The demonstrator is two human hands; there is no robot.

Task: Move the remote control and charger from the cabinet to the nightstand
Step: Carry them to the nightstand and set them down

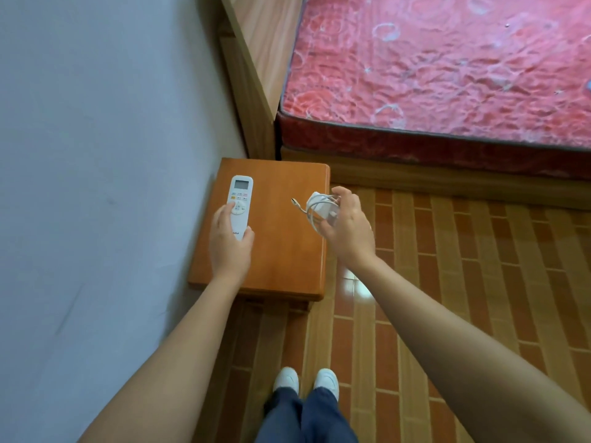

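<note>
Over the orange-brown wooden nightstand (281, 251), the left hand (228, 247) grips the white remote control (240, 203), long axis pointing away, while the right hand (348, 228) clutches the white coiled-cable charger (319, 207) above its right edge.

Partial lettering "nom" or similar noted near lower end of white remote control (239, 203), not fully legible, button icons too small to be read

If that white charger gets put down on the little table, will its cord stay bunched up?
Probably not. The charger in the right hand has a thin looped cord, likely floppy, so the loops may spring loose. One end already sticks out. The plug block looks boxy, so it shouldn't roll on the nightstand.
</note>
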